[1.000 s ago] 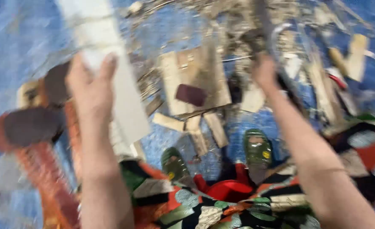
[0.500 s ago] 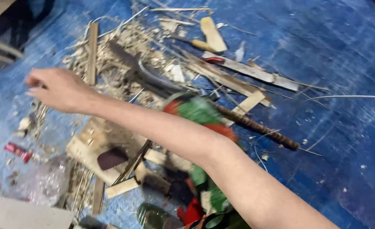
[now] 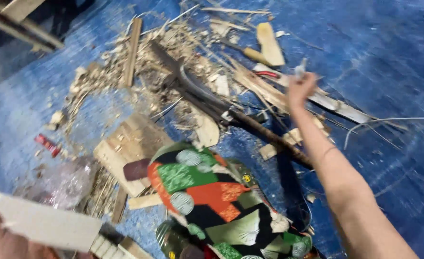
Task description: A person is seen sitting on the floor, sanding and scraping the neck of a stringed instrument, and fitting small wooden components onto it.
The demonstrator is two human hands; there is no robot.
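White board [image 3: 44,223] fills the lower left corner, a flat pale piece lying across the person's left hand [image 3: 1,237], which shows only as a blurred edge at the frame's bottom; whether its fingers are spread or closed cannot be told. The right hand [image 3: 300,88] is stretched far out over the floor, its fingers pressed together around a small pale object [image 3: 300,69] that pokes up from the fist, too blurred to identify.

No container is clearly in view; a crumpled clear plastic bag [image 3: 63,182] lies at the left, its contents unreadable.

Between the two hands sits the person's knee in patterned cloth [image 3: 197,187] of green, orange, black and white. Just left of it lies a wooden block [image 3: 126,148] with a small dark maroon piece [image 3: 136,169] at its near edge. Beyond the knee a long dark iron tool [image 3: 207,100] runs diagonally through a heap of wood shavings [image 3: 173,52], its rusty shaft passing under the right forearm. A wooden slat [image 3: 133,50] lies at the heap's left, a yellow-handled tool [image 3: 255,55] and a pale wood offcut [image 3: 269,43] at its far side. A small red item [image 3: 46,144] lies apart at the left. A thin wire [image 3: 389,122] curves at the right.

Everything rests on a blue sheet [image 3: 389,48] covering the floor.
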